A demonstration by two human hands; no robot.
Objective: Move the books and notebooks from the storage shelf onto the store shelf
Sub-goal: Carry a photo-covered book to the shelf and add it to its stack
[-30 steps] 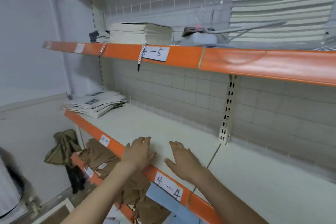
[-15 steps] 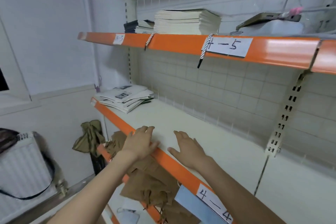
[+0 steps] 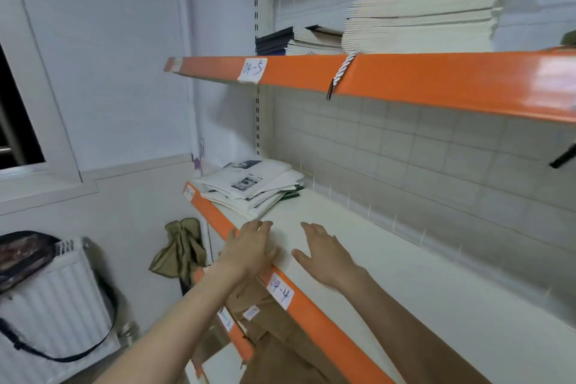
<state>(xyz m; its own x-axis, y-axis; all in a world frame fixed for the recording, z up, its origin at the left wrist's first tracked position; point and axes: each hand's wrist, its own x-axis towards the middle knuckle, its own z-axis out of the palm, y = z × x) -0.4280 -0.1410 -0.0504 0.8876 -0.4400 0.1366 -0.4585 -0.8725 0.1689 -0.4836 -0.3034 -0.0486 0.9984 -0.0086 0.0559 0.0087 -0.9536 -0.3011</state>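
Left hand point(image 3: 249, 251): fingers straight, flat on the orange shelf edge point(image 3: 311, 318).
Right hand point(image 3: 324, 256): fingers spread, holding nothing.
Booklets point(image 3: 252, 185): loose pile, far left of the same shelf.
Notebook stack point(image 3: 420, 22): upper shelf, beside dark books point(image 3: 277, 42).
Below: brown paper bags point(image 3: 280, 349).

Two bare forearms, no sleeves visible; left hand point(image 3: 249, 249) and right hand point(image 3: 324, 254) bare, no gloves, rings or watch.
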